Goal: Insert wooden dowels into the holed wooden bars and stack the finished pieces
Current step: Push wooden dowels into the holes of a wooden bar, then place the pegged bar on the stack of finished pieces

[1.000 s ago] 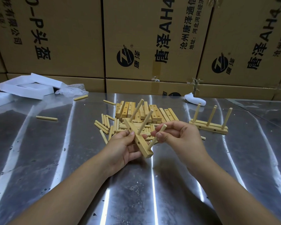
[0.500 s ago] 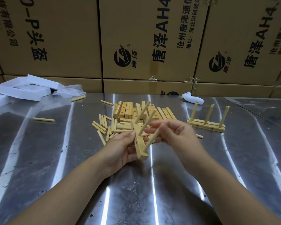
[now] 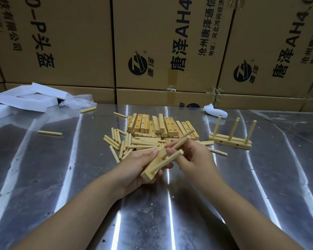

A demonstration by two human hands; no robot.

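The steel worktop was backed by cardboard boxes along its far edge. Toward that far edge, at the middle, holed bars and loose dowels were heaped together, presumably for easy reach. Nearer the right edge, a finished piece was stood apart, dowels upright, likely to start the stack. Above the worktop's middle, a bar was gripped by the closed left hand, dowels pointing right, while one dowel was pinched by the right hand, seemingly for seating.
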